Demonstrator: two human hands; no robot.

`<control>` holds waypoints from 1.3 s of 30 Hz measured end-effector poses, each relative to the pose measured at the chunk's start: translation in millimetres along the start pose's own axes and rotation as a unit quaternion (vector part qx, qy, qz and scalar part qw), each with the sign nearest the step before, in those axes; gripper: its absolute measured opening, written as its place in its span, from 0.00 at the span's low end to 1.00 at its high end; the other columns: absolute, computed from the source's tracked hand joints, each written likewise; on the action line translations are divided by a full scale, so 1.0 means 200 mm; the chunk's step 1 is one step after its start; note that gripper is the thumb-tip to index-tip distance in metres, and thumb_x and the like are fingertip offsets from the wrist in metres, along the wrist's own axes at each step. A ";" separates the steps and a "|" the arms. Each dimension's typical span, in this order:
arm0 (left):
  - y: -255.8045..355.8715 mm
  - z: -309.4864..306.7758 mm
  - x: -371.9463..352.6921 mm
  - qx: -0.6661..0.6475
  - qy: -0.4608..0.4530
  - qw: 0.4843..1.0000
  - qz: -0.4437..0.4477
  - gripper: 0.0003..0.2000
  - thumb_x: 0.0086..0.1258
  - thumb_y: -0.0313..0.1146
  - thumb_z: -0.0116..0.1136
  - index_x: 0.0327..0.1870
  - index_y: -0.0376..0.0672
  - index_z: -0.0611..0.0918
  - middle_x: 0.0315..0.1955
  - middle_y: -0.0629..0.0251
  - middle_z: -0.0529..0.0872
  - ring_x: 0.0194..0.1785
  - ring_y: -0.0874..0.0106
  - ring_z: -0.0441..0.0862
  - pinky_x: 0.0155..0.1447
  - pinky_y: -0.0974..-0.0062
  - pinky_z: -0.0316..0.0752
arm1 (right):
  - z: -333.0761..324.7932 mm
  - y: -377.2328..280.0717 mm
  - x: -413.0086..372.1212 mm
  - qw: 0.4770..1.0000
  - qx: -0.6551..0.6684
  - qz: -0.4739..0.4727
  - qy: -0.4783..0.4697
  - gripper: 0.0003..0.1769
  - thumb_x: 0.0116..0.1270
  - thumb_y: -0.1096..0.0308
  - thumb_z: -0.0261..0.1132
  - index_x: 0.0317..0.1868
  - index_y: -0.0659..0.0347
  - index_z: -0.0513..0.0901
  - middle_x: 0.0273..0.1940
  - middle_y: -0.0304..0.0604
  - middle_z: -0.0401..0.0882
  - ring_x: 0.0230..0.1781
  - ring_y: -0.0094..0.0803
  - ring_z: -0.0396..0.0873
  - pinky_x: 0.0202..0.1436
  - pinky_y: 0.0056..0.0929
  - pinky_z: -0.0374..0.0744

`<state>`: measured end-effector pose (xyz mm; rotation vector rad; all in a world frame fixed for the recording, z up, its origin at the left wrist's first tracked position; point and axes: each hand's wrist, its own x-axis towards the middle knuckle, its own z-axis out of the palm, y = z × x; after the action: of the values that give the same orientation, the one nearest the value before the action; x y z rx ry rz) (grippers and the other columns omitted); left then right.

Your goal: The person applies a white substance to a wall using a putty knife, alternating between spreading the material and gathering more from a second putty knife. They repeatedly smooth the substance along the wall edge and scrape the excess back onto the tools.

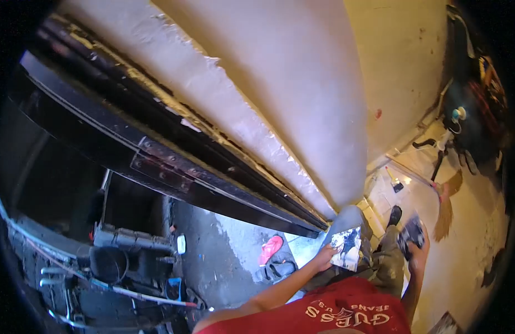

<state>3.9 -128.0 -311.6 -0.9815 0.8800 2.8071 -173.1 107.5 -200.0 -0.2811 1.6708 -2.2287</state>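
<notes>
My left hand [324, 259] is closed on the edge of a flat plate [347, 249] smeared with white and dark paste, held in front of my red shirt. On the other side, my right hand [418, 249] grips a dark flat tool [412, 232] with pale smears; its exact shape is blurred. The two hands are apart, above my legs. Ahead rises a pale plastered wall [291, 83] with a rough, chipped edge running down beside a dark door frame [174, 167].
A broom [445, 217] and a small yellow-handled scraper [398, 187] lie on the floor at the right. Pink slippers [270, 250] and dark sandals [277, 271] lie beyond the doorway. Chairs [110, 264] stand at the lower left.
</notes>
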 end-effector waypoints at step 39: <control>-0.07 -0.05 0.03 -0.093 -0.028 0.991 0.094 0.11 0.61 0.21 0.47 0.45 0.41 0.73 0.37 0.65 0.79 0.41 0.71 0.77 0.47 0.69 0.73 | 1.53 -1.24 0.43 0.788 0.087 -0.605 -0.070 0.17 0.51 0.81 0.60 0.43 0.67 0.70 0.35 0.43 0.73 0.33 0.28 0.72 0.38 0.26 0.72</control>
<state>7.5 -122.3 -329.4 -0.8776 0.7512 3.1071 -181.8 -135.0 121.5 -1.8470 1.2614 -2.9864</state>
